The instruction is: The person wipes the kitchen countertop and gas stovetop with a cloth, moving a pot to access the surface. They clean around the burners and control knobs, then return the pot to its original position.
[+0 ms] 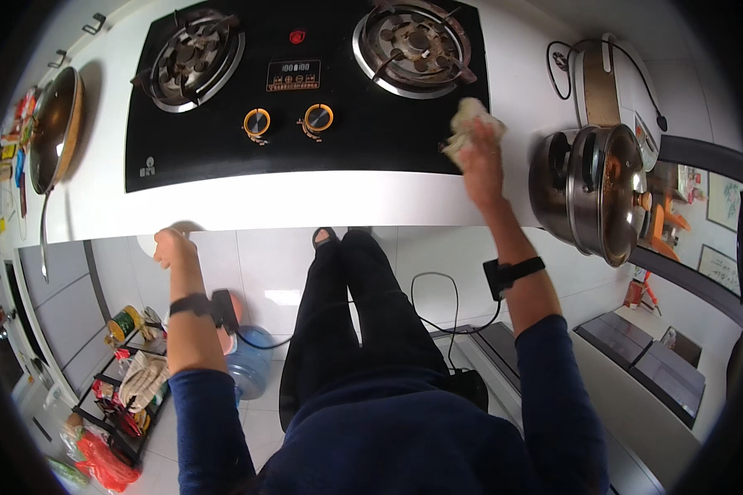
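My right hand (484, 166) holds a crumpled, pale yellowish cloth (475, 120) at the front right corner of the black glass gas cooktop (371, 139). The cloth lies over the cooktop's right edge and reaches onto the white countertop (297, 207). My left hand (174, 246) hangs at the counter's front edge with its fingers curled in, and no object shows in it. Two burners with metal pan supports sit at the back of the cooktop: a left burner (190, 55) and a right burner (417, 43). Two dark knobs with yellow rings, a left knob (257, 122) and a right knob (319, 117), are in front of them.
Right of the cooktop stands a lidded steel pot (585, 192), with a white appliance (628, 80) and its black cord behind. A frying pan (56, 133) is at the far left, its handle over the counter edge. Below are a rack (99, 378) and a blue water bottle (251, 365).
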The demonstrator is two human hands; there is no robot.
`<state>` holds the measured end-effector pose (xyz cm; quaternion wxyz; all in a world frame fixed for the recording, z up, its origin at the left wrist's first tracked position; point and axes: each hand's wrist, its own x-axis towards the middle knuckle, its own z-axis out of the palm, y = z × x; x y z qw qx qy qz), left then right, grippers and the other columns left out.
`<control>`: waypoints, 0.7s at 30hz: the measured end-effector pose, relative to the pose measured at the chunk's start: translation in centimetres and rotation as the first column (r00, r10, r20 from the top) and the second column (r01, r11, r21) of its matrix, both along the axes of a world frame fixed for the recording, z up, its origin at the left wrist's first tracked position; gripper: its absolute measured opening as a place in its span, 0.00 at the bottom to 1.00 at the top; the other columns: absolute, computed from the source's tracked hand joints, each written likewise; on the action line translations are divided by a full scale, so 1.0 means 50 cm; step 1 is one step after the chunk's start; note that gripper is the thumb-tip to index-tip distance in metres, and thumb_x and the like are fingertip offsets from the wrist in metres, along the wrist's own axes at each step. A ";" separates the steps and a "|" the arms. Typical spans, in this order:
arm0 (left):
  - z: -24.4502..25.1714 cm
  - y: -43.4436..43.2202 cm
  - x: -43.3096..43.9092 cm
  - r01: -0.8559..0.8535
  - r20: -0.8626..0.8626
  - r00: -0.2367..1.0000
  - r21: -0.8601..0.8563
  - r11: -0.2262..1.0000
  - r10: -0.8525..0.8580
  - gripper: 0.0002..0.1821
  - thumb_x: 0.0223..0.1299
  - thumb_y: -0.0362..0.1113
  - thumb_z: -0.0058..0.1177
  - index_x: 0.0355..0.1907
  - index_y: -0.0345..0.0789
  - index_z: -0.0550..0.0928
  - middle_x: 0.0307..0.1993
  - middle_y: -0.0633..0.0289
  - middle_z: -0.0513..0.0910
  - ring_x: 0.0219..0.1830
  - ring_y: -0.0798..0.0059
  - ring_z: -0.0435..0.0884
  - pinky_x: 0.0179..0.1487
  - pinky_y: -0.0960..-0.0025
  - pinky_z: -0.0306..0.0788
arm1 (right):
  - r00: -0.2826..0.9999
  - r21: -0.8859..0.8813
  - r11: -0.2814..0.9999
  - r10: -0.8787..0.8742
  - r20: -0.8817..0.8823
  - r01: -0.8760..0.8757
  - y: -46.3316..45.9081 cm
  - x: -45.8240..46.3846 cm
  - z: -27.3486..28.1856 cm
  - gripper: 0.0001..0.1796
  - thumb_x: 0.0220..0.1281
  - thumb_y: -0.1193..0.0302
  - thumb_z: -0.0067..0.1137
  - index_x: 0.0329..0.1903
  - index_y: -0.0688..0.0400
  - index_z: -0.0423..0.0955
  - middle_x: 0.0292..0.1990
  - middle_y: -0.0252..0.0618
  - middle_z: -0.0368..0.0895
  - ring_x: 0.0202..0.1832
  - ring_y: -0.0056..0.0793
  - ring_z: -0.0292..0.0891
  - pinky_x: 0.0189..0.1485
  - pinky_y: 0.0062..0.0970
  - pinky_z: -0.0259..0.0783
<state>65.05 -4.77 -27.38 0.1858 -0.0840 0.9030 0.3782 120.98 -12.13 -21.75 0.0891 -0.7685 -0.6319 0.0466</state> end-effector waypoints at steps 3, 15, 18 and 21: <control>0.004 -0.022 0.023 0.365 -0.578 0.694 -0.231 0.902 -0.429 0.21 0.68 0.42 0.43 0.54 0.27 0.71 0.56 0.46 0.68 0.59 0.50 0.64 0.59 0.44 0.62 | 0.997 0.268 0.963 0.040 -0.073 -0.020 -0.009 0.006 0.006 0.30 0.67 0.71 0.49 0.71 0.61 0.57 0.70 0.52 0.58 0.73 0.54 0.50 0.73 0.45 0.50; -0.030 0.044 0.049 0.319 -0.546 0.554 -0.558 0.766 -0.628 0.19 0.65 0.47 0.50 0.55 0.42 0.72 0.59 0.61 0.68 0.59 0.59 0.66 0.54 0.50 0.65 | 0.967 -0.040 0.969 -0.239 0.083 0.243 0.022 -0.034 -0.046 0.38 0.69 0.49 0.46 0.76 0.47 0.49 0.77 0.43 0.41 0.77 0.55 0.30 0.70 0.65 0.40; -0.033 0.041 0.043 0.360 -0.529 0.533 -0.564 0.743 -0.660 0.19 0.66 0.47 0.47 0.55 0.40 0.71 0.60 0.60 0.66 0.61 0.58 0.65 0.55 0.48 0.62 | 0.974 -0.049 0.973 -0.225 0.021 0.226 0.105 0.036 -0.053 0.37 0.69 0.48 0.45 0.76 0.44 0.49 0.77 0.41 0.42 0.77 0.54 0.32 0.71 0.63 0.42; -0.028 0.048 0.034 0.340 -0.595 0.490 -0.543 0.768 -0.637 0.20 0.67 0.48 0.45 0.56 0.40 0.71 0.61 0.58 0.65 0.61 0.57 0.65 0.55 0.46 0.61 | 0.989 -0.026 0.989 -0.145 0.004 0.145 0.170 0.107 -0.067 0.35 0.71 0.48 0.42 0.76 0.40 0.49 0.77 0.38 0.42 0.78 0.48 0.35 0.73 0.55 0.44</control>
